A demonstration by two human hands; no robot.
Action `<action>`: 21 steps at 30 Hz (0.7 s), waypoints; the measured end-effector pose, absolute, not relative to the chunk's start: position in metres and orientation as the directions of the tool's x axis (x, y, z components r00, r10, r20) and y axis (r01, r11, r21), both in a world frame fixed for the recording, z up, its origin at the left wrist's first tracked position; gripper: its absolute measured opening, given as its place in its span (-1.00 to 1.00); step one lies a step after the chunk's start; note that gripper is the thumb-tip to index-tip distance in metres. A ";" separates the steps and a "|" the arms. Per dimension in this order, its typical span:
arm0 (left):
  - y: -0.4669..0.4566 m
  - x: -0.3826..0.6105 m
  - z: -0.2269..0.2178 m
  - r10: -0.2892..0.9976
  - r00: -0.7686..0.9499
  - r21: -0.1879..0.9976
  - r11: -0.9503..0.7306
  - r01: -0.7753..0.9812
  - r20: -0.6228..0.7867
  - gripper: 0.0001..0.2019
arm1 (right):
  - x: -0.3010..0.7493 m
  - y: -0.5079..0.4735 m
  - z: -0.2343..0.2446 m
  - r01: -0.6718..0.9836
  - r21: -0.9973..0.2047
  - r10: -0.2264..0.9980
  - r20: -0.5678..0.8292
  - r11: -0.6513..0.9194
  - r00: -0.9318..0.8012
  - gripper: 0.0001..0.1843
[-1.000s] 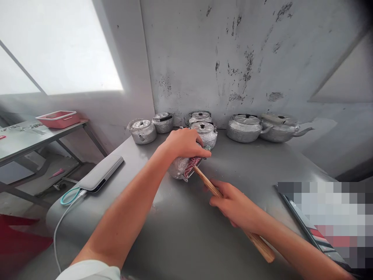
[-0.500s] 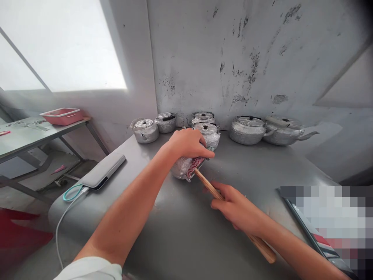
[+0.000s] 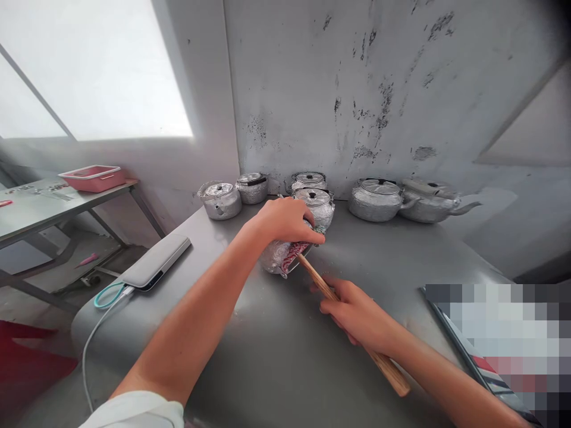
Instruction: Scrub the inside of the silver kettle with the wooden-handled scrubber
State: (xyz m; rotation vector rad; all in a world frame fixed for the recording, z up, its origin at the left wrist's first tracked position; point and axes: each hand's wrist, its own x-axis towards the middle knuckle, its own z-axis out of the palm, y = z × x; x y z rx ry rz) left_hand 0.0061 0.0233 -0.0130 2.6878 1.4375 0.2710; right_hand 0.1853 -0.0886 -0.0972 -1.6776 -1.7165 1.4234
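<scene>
Brush in the tipped kettle
Your left hand (image 3: 285, 221) grips the kettle (image 3: 279, 257); your right hand (image 3: 357, 314) clasps the brush's (image 3: 300, 252) wooden handle (image 3: 388, 370).

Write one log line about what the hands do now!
left hand: grips tipped kettle | right hand: grips wooden stick, tip at kettle | table: other kettles at back

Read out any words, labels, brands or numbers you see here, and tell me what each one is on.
No readable text anywhere.
On the kettle under the left hand: no lettering shows.
On the wooden handle in the right hand: nothing.
On the power bank: no brand or number visible.
On the flat item at the right edge: blurred, unreadable.
</scene>
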 end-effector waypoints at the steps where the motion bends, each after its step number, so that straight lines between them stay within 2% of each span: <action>1: 0.023 0.006 -0.013 0.828 0.547 0.154 -0.561 0.813 0.128 -0.52 | 0.186 -0.089 -0.097 0.546 -0.814 0.896 -0.377 -0.198 -0.237 -0.53; 6: 0.019 0.003 -0.009 0.811 0.553 0.154 -0.581 0.799 0.191 -0.44 | 0.192 -0.089 -0.091 0.604 -0.787 0.931 -0.301 -0.121 -0.206 -0.57; 11: 0.015 0.004 -0.007 0.804 0.573 0.145 -0.593 0.792 0.157 -0.42 | 0.201 -0.091 -0.089 0.752 -0.659 0.962 -0.201 0.006 -0.183 -0.69; 16: 0.015 0.007 -0.008 0.824 0.543 0.132 -0.564 0.815 0.162 -0.46 | 0.208 -0.090 -0.089 0.860 -0.504 0.982 -0.107 0.079 -0.153 -0.63; 21: 0.019 0.009 -0.011 0.833 0.529 0.159 -0.551 0.819 0.160 -0.42 | 0.214 -0.084 -0.086 0.876 -0.463 0.979 -0.073 0.135 -0.190 -0.63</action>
